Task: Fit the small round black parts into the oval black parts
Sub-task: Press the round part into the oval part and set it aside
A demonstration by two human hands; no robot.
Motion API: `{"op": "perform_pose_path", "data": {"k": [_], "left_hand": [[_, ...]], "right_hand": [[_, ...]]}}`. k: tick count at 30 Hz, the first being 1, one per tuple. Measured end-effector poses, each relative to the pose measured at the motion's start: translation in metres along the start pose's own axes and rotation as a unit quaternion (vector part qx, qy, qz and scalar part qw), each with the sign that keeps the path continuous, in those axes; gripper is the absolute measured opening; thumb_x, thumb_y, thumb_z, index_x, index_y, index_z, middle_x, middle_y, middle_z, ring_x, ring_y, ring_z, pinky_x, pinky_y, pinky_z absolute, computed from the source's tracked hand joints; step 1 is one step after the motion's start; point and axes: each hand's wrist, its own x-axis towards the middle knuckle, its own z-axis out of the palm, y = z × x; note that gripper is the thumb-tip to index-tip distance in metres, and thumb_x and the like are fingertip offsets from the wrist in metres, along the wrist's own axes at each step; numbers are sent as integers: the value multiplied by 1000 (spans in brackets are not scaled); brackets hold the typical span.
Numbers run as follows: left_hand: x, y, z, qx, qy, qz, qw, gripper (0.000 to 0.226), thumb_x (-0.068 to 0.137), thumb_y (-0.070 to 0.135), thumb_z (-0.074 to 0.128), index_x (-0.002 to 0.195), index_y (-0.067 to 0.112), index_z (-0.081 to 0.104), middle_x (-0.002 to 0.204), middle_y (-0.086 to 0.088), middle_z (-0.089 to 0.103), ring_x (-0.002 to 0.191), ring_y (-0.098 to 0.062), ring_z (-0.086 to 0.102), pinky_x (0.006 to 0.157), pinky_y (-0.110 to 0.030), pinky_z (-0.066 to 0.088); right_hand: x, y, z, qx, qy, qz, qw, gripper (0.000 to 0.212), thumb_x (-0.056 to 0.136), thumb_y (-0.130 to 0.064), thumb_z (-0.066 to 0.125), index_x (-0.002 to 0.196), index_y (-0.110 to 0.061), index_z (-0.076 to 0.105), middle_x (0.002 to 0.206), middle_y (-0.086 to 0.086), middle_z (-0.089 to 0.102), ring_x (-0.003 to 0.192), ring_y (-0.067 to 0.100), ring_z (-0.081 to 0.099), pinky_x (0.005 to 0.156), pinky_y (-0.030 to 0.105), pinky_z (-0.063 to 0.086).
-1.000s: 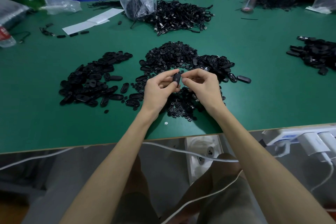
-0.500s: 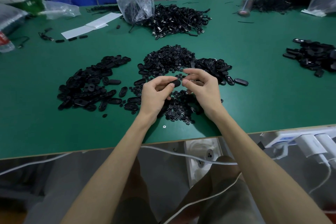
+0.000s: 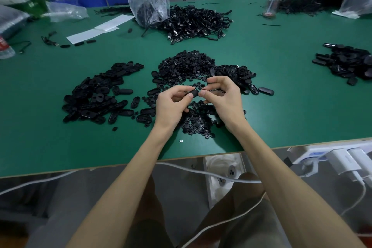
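We judge the step in hand to be seating one of the rounds (image 3: 197,121) into the oval (image 3: 193,93), w/ both hands raised just above the surface (image 3: 291,106). To do it well, we'd turn the oval so its hole faces us and line the round up square w/ the hole. Then we'd push straight through w/ the thumb, not at a slant. A tilted round prob jams or pops off into the heap below. A firm pinch on the oval's edges, not over the hole, leaves room for the push. A quick rub over the joint should tell us if it sits flush.

Left hand (image 3: 173,104): thumb and fingers pinch the oval at its left end, wrist a bit bent, forearm coming up from 7 o'clock.

Right hand (image 3: 223,98): fingers curled in, thumb tip touching or just beside the oval's right end, index hooked over at 12 o'clock of the thumb. Its forearm comes in from 5 o'clock. Whether a round sits between that thumb and index we cannot tell; it's too small and dark.

So the oval is in the air between the two hands, over the loose rounds. The round pile (image 3: 187,64) lies at 12 o'clock from the hands. An oval pile (image 3: 96,94) lies at 9 o'clock and an oval heap (image 3: 237,74) at 1 o'clock.
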Motion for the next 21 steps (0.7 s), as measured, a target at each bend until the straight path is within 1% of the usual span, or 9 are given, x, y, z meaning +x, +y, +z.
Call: {"op": "perform_pose_path", "data": {"k": [4,6,9,11,14,16,18,21], "left_hand": [[0,0,1,2,6,-3,1000,17,93,6,74,106,16,81,88,-4,77,77,-11,69,59,-24,55],[0,0,0,9,6,-4,1000,17,93,7,74,106,15,81,89,-6,77,76,-11,68,59,-23,54],[1,-1,0,19,7,-1,1000,17,94,7,74,108,15,80,92,-5,77,78,-12,70,60,-23,55],[1,-1,0,25,6,-2,1000,18,94,7,74,110,13,80,94,-4,78,79,-13,72,62,-25,57],[1,-1,0,41,7,-6,999,22,94,4,72,114,11,79,98,-2,79,80,-13,74,75,-32,62],[1,0,0,53,6,-7,999,24,95,3,71,117,11,78,100,-1,79,81,-15,76,82,-32,62],[1,1,0,58,2,-2,998,26,95,1,70,119,10,77,102,-1,79,82,-15,76,83,-29,61],[1,3,1,56,-13,0,998,29,96,-4,67,122,7,75,109,-5,78,89,-16,77,88,-34,62]], "right_hand": [[-1,-1,1,2,2,-1,1000,34,84,-8,84,110,-13,62,93,6,73,74,17,72,67,27,59],[-1,-1,0,3,3,1,1000,32,84,-7,84,107,-12,62,92,7,73,75,17,72,67,25,58],[-1,-2,0,-10,-9,-3,1000,27,85,-8,84,105,-10,65,90,5,76,79,16,73,72,31,59],[-2,-2,0,-19,-18,-7,1000,25,86,-8,82,105,-9,66,90,3,78,84,15,74,80,36,60],[-3,-4,1,-23,-17,-2,1000,23,87,-7,81,105,-8,67,90,1,79,88,15,75,88,44,60],[-4,-5,1,-29,-17,-2,999,22,87,-8,81,104,-8,67,90,1,79,87,15,75,89,46,60],[-5,-6,2,-41,-19,-4,999,22,87,-9,82,103,-9,67,89,-1,78,86,13,74,88,46,60],[-5,-8,2,-57,-19,-9,998,23,86,-11,83,103,-11,67,88,-2,78,85,12,73,86,46,60]]}}
